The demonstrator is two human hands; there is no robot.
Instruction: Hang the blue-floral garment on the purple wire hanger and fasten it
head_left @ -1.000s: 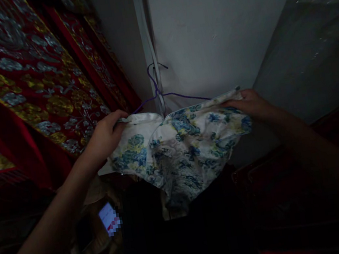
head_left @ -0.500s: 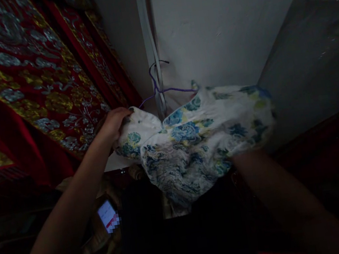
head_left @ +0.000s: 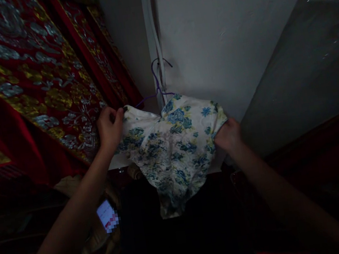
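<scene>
Two bare hands are at a short white garment (head_left: 175,136) with blue, green and yellow flowers, which hangs in the middle of the view on a thin purple hanger (head_left: 156,80). The left hand (head_left: 111,127) has its thumb and fingers closed together on the garment's shoulder, on the left side of the neck opening. The right hand (head_left: 228,134) is at the edge of the opposite sleeve, touching it; its fingers are partly hidden by the cloth, so I cannot tell if they are closed on it. The front of the garment is wrinkled, and it becomes narrow toward the lower end.

The hook of the hanger is above the neck opening, just beside a pale cord (head_left: 155,31) that runs down along the white wall (head_left: 227,42). To the left there is a red cloth (head_left: 56,93) with silver and gold embroidery, near the left hand. At the right, a greyish sheet (head_left: 302,60), which has some shiny spots, covers a part of the view. Below the left forearm, a lit screen (head_left: 105,215) shines among dim things.
</scene>
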